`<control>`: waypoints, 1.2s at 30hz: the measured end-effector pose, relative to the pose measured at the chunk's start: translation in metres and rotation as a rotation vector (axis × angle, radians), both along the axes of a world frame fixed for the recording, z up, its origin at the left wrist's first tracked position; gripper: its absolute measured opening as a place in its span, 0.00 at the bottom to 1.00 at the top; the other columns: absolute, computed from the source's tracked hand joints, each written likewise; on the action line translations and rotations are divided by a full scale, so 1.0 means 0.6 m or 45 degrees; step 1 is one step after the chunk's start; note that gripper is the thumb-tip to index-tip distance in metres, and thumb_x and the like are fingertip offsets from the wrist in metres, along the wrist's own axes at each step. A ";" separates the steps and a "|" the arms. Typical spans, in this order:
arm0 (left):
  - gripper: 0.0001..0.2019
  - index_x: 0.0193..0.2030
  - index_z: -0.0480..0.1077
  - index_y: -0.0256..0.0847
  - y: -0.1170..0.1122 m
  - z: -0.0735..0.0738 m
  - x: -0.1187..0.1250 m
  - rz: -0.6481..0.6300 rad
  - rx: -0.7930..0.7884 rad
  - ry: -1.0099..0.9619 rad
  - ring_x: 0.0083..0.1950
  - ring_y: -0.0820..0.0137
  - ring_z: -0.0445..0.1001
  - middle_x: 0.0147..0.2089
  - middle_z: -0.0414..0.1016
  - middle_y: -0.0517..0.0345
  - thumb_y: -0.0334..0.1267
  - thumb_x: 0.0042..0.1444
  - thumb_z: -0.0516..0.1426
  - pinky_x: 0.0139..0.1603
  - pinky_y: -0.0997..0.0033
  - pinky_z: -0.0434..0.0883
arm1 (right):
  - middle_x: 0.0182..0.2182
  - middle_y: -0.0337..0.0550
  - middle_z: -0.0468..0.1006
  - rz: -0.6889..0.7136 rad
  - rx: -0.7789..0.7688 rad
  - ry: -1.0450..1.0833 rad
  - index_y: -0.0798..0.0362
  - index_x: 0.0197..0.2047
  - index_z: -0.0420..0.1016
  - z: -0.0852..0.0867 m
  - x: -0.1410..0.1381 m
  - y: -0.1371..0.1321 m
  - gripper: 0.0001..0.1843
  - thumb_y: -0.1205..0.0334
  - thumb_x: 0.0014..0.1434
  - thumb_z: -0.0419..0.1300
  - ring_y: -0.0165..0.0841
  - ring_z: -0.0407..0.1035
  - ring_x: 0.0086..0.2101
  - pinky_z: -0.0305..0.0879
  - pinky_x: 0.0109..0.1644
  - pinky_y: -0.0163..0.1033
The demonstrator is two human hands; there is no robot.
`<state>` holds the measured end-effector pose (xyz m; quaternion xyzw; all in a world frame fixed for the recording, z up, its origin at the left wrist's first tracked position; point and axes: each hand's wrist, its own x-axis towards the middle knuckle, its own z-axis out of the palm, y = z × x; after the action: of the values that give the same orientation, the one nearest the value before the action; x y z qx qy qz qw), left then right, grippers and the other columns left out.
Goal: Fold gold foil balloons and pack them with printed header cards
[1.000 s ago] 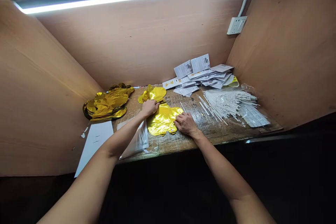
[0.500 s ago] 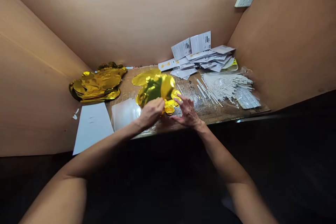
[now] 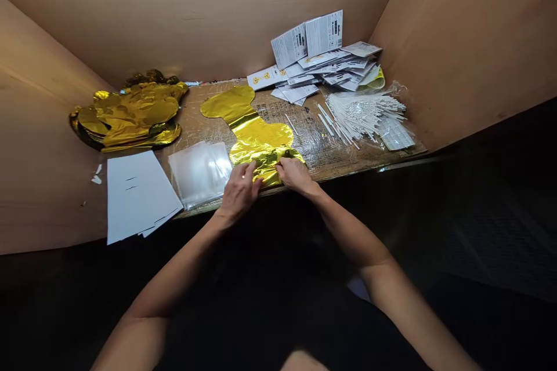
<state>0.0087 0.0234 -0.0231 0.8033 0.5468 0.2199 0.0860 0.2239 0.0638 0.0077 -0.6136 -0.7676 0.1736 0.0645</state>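
Observation:
A flat, shiny gold foil balloon [image 3: 261, 133] with rounded lobes lies on the worktable in front of me, its near end creased. My right hand [image 3: 296, 175] is closed on the near part of the foil, fingertips pinched together. At the foil's near left edge rests my left hand [image 3: 239, 190], thumb apart from the fingers and fingertips touching the foil. Beside that hand is a stack of clear plastic bags [image 3: 201, 175]. Further left, white sheets of card [image 3: 138, 194] with small dark slits overhang the table's front edge.
A pile of folded gold foil balloons [image 3: 134, 113] sits at the back left. Printed cards in packets [image 3: 324, 61] heap against the back wall. Many white sticks [image 3: 361, 113] lie on plastic at the right. Board walls enclose the cardboard-covered table [image 3: 324, 153] on three sides.
The foil balloon, bunched up before, now lies spread out flatter. My right hand has gone from open to closed on it; my left hand has loosened from a fist. The view has tilted down.

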 end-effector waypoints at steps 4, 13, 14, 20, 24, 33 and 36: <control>0.28 0.74 0.66 0.40 -0.016 -0.021 0.002 -0.406 0.011 0.115 0.79 0.47 0.60 0.78 0.64 0.39 0.44 0.70 0.59 0.77 0.45 0.62 | 0.45 0.62 0.85 -0.068 -0.057 -0.113 0.57 0.51 0.80 0.008 -0.006 -0.008 0.18 0.58 0.78 0.51 0.47 0.80 0.44 0.65 0.48 0.44; 0.16 0.56 0.80 0.43 -0.016 -0.013 -0.004 -0.423 -0.152 -0.023 0.55 0.53 0.78 0.55 0.82 0.42 0.41 0.74 0.52 0.59 0.50 0.75 | 0.46 0.54 0.84 0.665 0.162 -0.064 0.53 0.50 0.80 0.041 0.048 -0.064 0.11 0.56 0.72 0.60 0.45 0.73 0.47 0.59 0.55 0.47; 0.17 0.49 0.81 0.42 0.004 -0.005 -0.009 -0.388 -0.257 -0.062 0.49 0.55 0.79 0.47 0.83 0.45 0.43 0.75 0.51 0.54 0.54 0.75 | 0.39 0.51 0.83 0.660 0.075 -0.032 0.53 0.44 0.80 0.042 0.046 -0.038 0.10 0.59 0.72 0.59 0.41 0.72 0.41 0.59 0.51 0.44; 0.13 0.46 0.76 0.39 0.061 0.028 -0.017 0.304 -0.249 -0.505 0.48 0.56 0.80 0.42 0.82 0.47 0.45 0.71 0.55 0.54 0.56 0.75 | 0.16 0.32 0.56 0.274 -0.543 0.295 0.51 0.20 0.63 0.038 0.028 0.135 0.23 0.54 0.61 0.66 0.26 0.49 0.22 0.44 0.30 0.38; 0.23 0.45 0.75 0.38 -0.033 0.013 0.022 0.282 -0.877 -1.280 0.44 0.57 0.84 0.43 0.84 0.44 0.60 0.66 0.61 0.51 0.53 0.81 | 0.17 0.30 0.54 0.213 -0.544 0.404 0.50 0.21 0.59 0.010 0.031 0.108 0.23 0.50 0.61 0.63 0.25 0.47 0.21 0.42 0.28 0.36; 0.21 0.41 0.79 0.37 -0.093 0.013 0.060 0.265 -1.020 -1.908 0.38 0.64 0.83 0.40 0.85 0.51 0.54 0.54 0.72 0.44 0.63 0.81 | 0.32 0.40 0.76 -0.268 -0.337 1.172 0.51 0.40 0.76 -0.006 0.033 -0.127 0.16 0.46 0.62 0.67 0.32 0.67 0.31 0.64 0.34 0.35; 0.18 0.47 0.80 0.39 -0.078 0.034 0.047 0.072 -1.006 -1.752 0.39 0.65 0.81 0.42 0.84 0.53 0.50 0.58 0.70 0.44 0.65 0.79 | 0.39 0.42 0.81 -0.174 -0.553 1.438 0.50 0.52 0.77 0.010 0.034 -0.122 0.22 0.50 0.58 0.72 0.35 0.74 0.37 0.71 0.43 0.39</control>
<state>0.0369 -0.0235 -0.0027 0.3828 0.4286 0.4589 0.6777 0.2440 -0.0093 0.0137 -0.4736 -0.5208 0.6202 0.3459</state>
